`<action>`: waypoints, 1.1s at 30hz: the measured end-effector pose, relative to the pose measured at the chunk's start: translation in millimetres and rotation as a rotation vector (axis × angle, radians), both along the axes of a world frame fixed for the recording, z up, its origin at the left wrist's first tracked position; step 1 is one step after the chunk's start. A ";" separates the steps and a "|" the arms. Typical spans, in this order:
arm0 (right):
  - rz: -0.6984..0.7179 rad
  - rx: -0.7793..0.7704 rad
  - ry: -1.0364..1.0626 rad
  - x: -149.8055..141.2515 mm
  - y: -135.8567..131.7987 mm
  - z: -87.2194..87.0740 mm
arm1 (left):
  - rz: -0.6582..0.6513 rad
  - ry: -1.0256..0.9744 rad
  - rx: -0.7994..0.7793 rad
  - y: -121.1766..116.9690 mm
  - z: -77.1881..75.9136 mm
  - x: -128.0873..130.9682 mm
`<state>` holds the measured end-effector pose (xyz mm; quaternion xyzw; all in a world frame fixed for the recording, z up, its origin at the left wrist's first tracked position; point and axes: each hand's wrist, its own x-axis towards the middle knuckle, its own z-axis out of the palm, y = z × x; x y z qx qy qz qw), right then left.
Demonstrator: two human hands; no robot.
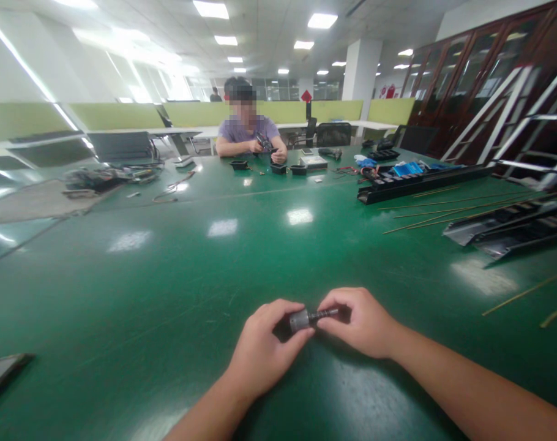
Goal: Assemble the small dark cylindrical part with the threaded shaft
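A small dark-grey metal cylinder with a thin, ridged shaft (299, 320) is held just above the green tabletop near its front. My left hand (264, 343) is closed around the cylinder, thumb below and fingers above. At the right, my right hand (358, 321) pinches the shaft (327, 313) between thumb and fingertips. The shaft points right, and its tip shows between the fingers. Fine detail on the part is too small to make out.
Across the green table (191, 263) a person (248, 131) handles a dark device beside several small black boxes. Black metal channels (425, 180) and thin brass-coloured rods (457, 211) lie to the right. A dark-edged flat object (5, 370) sits at the left edge.
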<state>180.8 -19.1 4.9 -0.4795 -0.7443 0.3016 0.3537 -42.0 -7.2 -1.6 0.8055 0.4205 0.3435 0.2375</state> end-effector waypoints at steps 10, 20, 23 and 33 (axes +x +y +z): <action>-0.002 0.003 -0.001 -0.3 1.8 1.0 | 0.004 -0.006 0.000 1.0 0.1 -1.1; -0.003 0.007 -0.008 0.8 1.0 2.0 | 0.006 -0.014 0.000 0.4 3.0 0.6; -0.001 0.005 -0.008 0.7 0.6 1.9 | 0.007 -0.015 -0.005 0.0 2.9 0.4; -0.001 0.010 -0.015 1.0 1.2 2.1 | 0.011 -0.011 -0.017 0.3 2.2 1.0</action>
